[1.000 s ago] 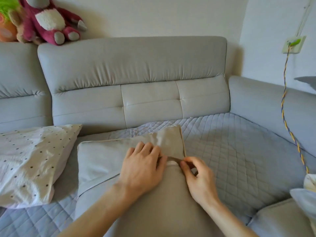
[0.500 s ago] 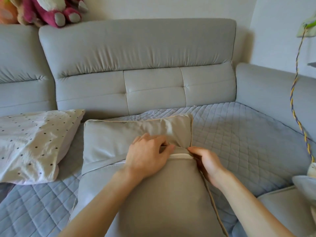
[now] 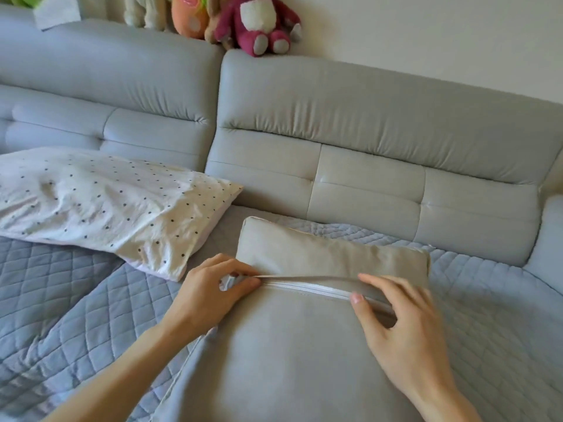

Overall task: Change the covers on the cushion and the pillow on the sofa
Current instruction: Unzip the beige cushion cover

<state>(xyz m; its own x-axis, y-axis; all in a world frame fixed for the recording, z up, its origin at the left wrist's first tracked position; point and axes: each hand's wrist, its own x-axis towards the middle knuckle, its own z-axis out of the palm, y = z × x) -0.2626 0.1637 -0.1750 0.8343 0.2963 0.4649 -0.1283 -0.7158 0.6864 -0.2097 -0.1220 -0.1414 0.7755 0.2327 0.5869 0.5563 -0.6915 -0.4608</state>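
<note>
Pillow [image 3: 100, 205]: dotted, lying left of the grip, untouched, probably next in line.
Left hand [image 3: 210, 296]: thumb and fingers clamped on the left end of the zip [image 3: 304, 288], likely to anchor or draw it.
Cushion [image 3: 289, 354]: lies under both hands, zip side up.
Right hand [image 3: 405, 330]: blurred; thumb and curled fingers pinch the cushion's edge at the zip's right, likely keeping it taut.

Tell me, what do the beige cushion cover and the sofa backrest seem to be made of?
The cushion cover looks like matte woven cloth, perhaps cotton or polyester: it folds softly. The sofa backrest has a faint sheen and stitched panels, so leather or an imitation; which is unclear.
</note>
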